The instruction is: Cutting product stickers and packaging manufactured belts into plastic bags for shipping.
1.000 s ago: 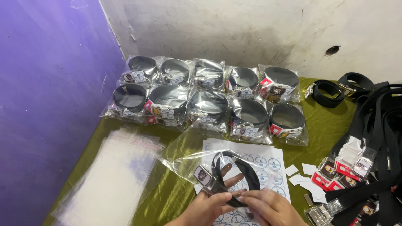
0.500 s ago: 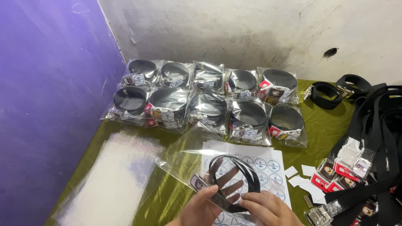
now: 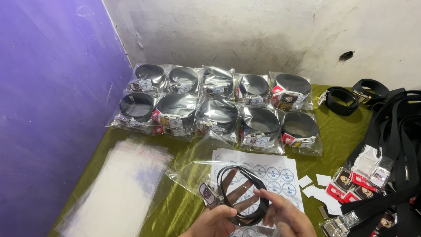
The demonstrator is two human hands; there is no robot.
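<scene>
**Coiled belt going into a clear bag**

At the far left, a stack of empty clear bags [image 3: 118,184] lies on the green counter [image 3: 337,140]. Behind it, against the wall, two rows of bagged belts [image 3: 219,105] stand packed and labelled.

Low in the middle, the left hand [image 3: 217,221] pinches the near edge of a coiled black belt [image 3: 241,197], its buckle [image 3: 208,193] to the left, which sits inside or at the mouth of a clear bag [image 3: 193,169]; I cannot tell which. The right hand [image 3: 285,217] touches the coil's right side, its grip spread, fingers loose. Under them lies a sheet of round stickers [image 3: 274,173].

This looks like the bagging step. The next move would call for keeping the coil tight while the bag is drawn over it.

To the right lie small white paper slips [image 3: 315,186], tagged buckles [image 3: 368,169] and loose black belts [image 3: 394,127].
</scene>
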